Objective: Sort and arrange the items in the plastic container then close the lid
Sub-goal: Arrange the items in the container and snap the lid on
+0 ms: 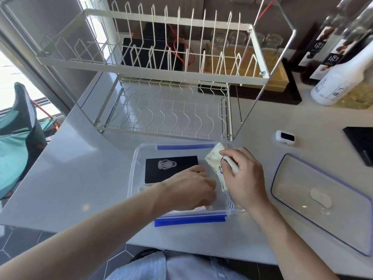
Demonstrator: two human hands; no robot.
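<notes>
Hands were both down in the box (132, 174), which sat on the surface (80, 178) right in front of the rack (165, 81). Right hand (245, 178) was closed round a white packet (214, 158) plus what looked like a white pen, holding them tilted at the box's right end. Left hand (191, 188) was low inside near the front wall, fingers curled over something pale, but I couldn't tell if it was actually gripping it or just pressing. A black booklet (169, 168) lay flat on the bottom toward the left. Lid (323, 201) was off, lying well apart on the right, with nothing on it.

My take on doing this bit well: lay the packet flat beside the booklet, not on top of it, and keep everything below the rim. Anything poking up will probably stop the blue clips (189, 219) from snapping once the lid goes on. 1 hand should hold the box so it doesn't slide.
</notes>
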